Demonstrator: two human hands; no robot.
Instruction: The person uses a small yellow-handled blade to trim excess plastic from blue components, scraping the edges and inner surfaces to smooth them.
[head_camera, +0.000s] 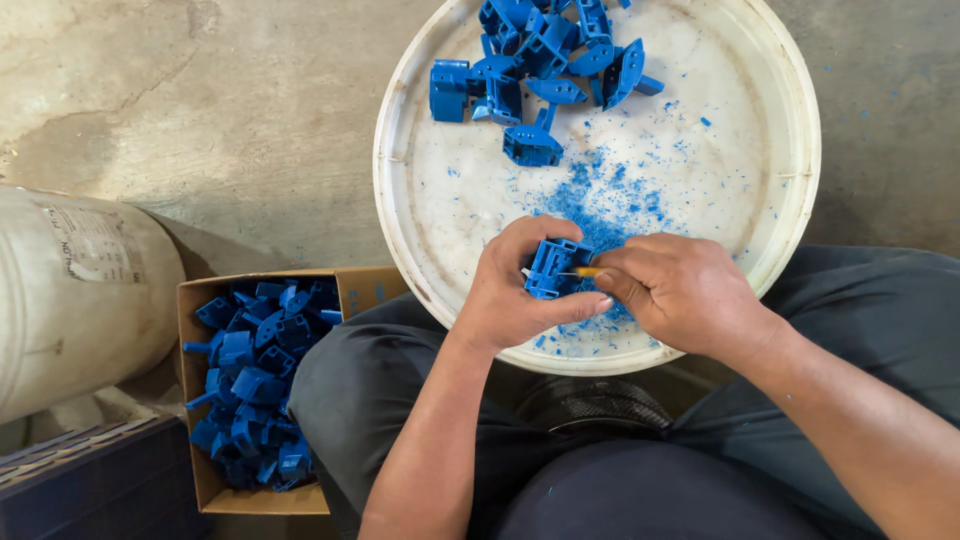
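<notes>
A small blue moulded plastic bracket (553, 268) is clamped in the left hand (520, 290), with the thumb laid along its near side and the fingers curled over its far side. It is held above the near rim of a round, shallow white plastic tub lid (440, 200) that is rested on the person's lap. The right hand (680, 292) is closed around a thin tool with an orange tip (588, 271), and that tip is pressed against the right side of the bracket. The two hands are brought together, almost touching at the thumbs.

Blue plastic shavings (610, 205) are scattered over the lid, thickest just beyond the hands, toward its middle. A loose pile of blue plastic brackets (535, 65) is gathered at the far edge of the lid. To the left of the lap, an open brown cardboard box (200, 470) is seen on the floor, filled with more blue plastic parts (255, 385). A white woven sack (70, 300) is lying beside the box, at its left.
</notes>
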